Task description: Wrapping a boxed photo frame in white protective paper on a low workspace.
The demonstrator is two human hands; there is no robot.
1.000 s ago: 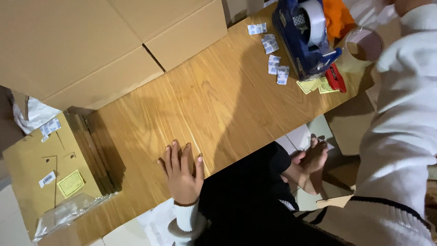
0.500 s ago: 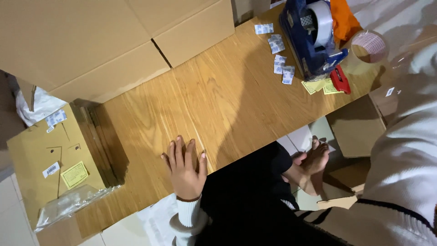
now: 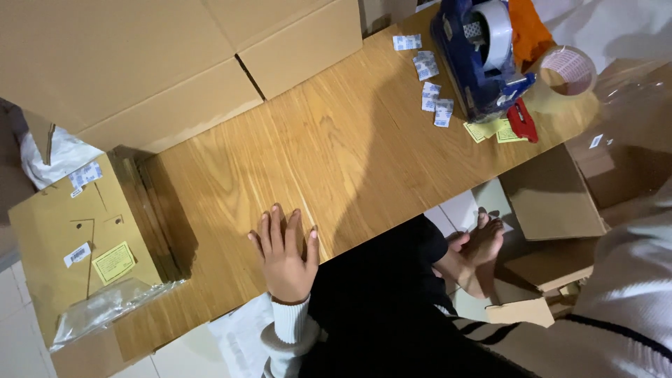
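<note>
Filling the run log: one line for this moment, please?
left hand: flat on wooden table, empty | right hand: below table edge, grip unclear | tape dispenser: untouched

Blue tape dispenser [image 3: 483,59], orange cloth [image 3: 530,28], yellow labels [image 3: 490,131], light wood-grain table [image 3: 329,147].

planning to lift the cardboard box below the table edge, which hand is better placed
Probably right. The right hand hangs beside the cardboard box, while the left hand lies flat on the table, farther away.

Wooden table [image 3: 364,140] over pale tiled floor [image 3: 14,294], dim light.
</note>
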